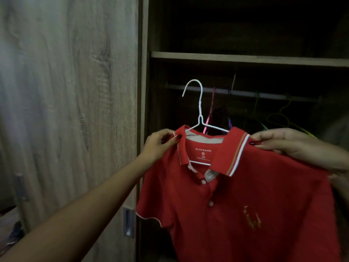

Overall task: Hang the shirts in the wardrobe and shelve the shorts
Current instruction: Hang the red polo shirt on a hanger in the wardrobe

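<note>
Head view shows a red shirt (245, 195) already threaded onto a white hanger (201, 103). The wire runs through the open collar and its hook stands free above the neckline, so I judge the dressing step done.

The left hand (158, 146) pinches the shirt at the left end of the collar, thumb on top. The right hand (287, 142) grips the opposite shoulder, fingers curled round the cloth. Between them the shirt hangs in front of the open wardrobe (144, 72), below the front edge of the shelf (245, 59) and on the near side of the rail (264, 94). The hook is up near the left end of the rail but is not over it, so this shirt is not yet hung.

On the rail, a pink hanger (212, 103) sits toward the left end and a green hanger (283, 118) toward the right. Both look bare, though the inside is too dark to be sure. No hung shirt can be made out.

By my reckoning the task is at an early stage. This hook has yet to go on the rail, and any other shirts would follow. No shorts are in view, and it is too dark to tell whether anything lies on the shelf.
</note>
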The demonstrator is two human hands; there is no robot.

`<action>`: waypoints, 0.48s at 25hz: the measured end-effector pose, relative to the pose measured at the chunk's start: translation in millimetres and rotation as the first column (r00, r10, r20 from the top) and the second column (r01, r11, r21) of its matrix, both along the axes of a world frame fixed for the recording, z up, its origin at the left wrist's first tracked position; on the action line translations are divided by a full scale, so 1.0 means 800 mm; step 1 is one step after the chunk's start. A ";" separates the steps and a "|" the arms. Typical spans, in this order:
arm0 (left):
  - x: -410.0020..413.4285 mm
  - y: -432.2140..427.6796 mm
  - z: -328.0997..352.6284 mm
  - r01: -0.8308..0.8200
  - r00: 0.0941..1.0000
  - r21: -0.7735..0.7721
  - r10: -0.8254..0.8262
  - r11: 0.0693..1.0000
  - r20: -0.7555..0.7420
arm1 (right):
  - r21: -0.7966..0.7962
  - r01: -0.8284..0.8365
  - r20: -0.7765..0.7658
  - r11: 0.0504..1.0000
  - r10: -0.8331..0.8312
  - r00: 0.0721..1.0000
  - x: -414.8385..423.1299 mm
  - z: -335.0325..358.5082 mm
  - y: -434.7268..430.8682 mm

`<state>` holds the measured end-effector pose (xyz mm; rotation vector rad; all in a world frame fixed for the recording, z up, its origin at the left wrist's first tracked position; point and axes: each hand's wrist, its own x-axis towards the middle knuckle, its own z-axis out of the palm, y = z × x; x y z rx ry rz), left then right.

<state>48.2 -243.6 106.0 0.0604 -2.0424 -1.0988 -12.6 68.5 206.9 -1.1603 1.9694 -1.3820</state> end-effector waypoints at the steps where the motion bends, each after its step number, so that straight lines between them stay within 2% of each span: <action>1: 0.000 -0.007 0.001 -0.051 0.999 -0.010 0.051 0.999 -0.001 | -0.001 0.022 -0.003 1.000 -0.022 1.000 -0.001 -0.002 -0.013; 4: 0.018 -0.021 -0.007 -0.138 0.990 0.037 0.139 0.990 -0.007 | -0.066 0.145 0.076 0.987 -0.140 0.987 -0.001 -0.018 -0.072; 8: 0.060 -0.027 -0.002 -0.052 0.998 0.139 0.046 0.989 0.044 | -0.258 0.288 0.231 0.922 -0.231 0.945 -0.020 -0.016 -0.175; 12: 0.092 -0.035 0.019 -0.027 0.999 0.197 0.017 0.980 0.048 | -0.325 0.449 0.231 0.832 -0.391 0.891 -0.075 -0.014 -0.274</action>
